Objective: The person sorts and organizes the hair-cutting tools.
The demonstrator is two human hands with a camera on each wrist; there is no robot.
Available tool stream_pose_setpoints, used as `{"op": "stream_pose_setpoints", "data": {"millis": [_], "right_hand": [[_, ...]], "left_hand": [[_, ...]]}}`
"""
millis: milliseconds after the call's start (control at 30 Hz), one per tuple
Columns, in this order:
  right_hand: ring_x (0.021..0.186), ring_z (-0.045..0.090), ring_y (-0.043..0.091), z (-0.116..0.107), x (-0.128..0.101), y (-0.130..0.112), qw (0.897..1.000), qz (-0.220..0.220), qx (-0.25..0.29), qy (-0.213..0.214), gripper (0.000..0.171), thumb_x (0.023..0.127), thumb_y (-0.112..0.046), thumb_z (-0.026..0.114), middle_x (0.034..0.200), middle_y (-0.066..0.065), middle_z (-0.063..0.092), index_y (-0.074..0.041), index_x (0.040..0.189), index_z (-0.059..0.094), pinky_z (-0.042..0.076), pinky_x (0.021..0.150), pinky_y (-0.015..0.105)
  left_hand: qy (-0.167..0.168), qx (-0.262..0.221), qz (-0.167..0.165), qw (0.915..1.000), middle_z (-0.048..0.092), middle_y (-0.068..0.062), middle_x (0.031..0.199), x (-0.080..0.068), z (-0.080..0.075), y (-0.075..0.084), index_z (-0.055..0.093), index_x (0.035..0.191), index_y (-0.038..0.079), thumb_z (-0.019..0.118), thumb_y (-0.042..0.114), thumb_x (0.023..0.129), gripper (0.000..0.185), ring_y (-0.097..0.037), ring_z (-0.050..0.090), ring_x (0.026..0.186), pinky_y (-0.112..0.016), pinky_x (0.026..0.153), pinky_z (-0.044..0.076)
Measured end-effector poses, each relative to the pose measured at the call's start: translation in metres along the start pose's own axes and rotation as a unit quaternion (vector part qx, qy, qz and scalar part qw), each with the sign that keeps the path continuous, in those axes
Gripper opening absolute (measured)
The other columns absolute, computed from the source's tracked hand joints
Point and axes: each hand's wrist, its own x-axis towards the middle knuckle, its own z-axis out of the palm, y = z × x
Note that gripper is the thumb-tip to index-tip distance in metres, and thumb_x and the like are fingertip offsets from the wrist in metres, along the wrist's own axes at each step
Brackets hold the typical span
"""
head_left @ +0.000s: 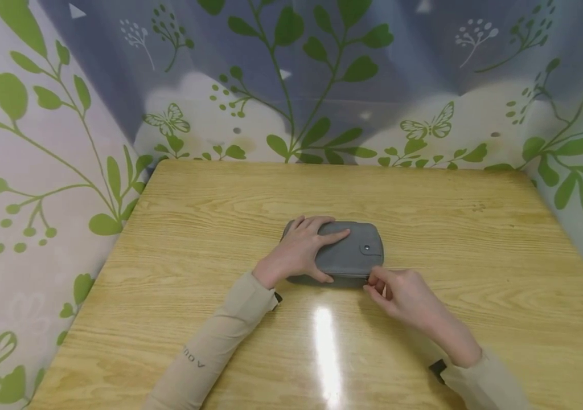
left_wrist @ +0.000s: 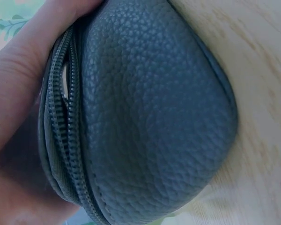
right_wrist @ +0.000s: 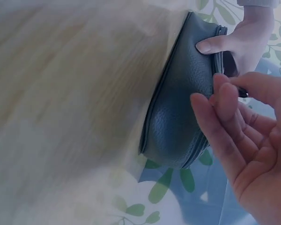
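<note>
A grey zippered pouch (head_left: 340,259) of pebbled leather lies flat on the wooden table, its snap tab (head_left: 368,248) on top near the right end. Spread fingers of my left hand (head_left: 299,250) press down on the pouch's left half, the thumb along its front side. At the front right corner my right hand (head_left: 406,293) pinches the zipper pull (right_wrist: 243,93) between thumb and fingertips. In the left wrist view the zipper (left_wrist: 71,126) is parted over a stretch, and a pale sliver shows in the gap. The pouch's other contents are hidden.
The wooden table (head_left: 209,228) extends on all sides of the pouch, with a bright light reflection in front of it. A leaf-patterned curtain (head_left: 250,114) stands behind the table and along both sides.
</note>
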Motion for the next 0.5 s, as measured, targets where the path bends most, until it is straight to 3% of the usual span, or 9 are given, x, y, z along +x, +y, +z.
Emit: {"op": "stream_pose_setpoints", "data": {"millis": [167, 500], "right_hand": [[0.050, 0.044, -0.009, -0.002, 0.002, -0.004, 1.000, 0.015, -0.005, -0.020, 0.018, 0.087, -0.008, 0.077, 0.064, -0.011, 0.062, -0.015, 0.080, 0.062, 0.040, 0.045, 0.014], [0.051, 0.045, -0.007, 0.003, 0.010, -0.012, 1.000, -0.014, -0.010, -0.017, 0.018, 0.087, -0.006, 0.077, 0.065, -0.009, 0.061, -0.012, 0.082, 0.062, 0.039, 0.045, 0.014]], "left_hand": [[0.003, -0.003, 0.002, 1.0000, 0.031, -0.010, 0.161, 0.001, 0.001, 0.000, 0.039, 0.157, 0.029, 0.090, 0.055, 0.070, 0.104, -0.031, 0.032, 0.147, -0.058, 0.120, 0.020], [0.013, -0.006, 0.011, 0.9998, 0.033, -0.011, 0.160, 0.001, 0.003, 0.000, 0.042, 0.155, 0.028, 0.090, 0.055, 0.070, 0.102, -0.033, 0.033, 0.146, -0.060, 0.119, 0.022]]}}
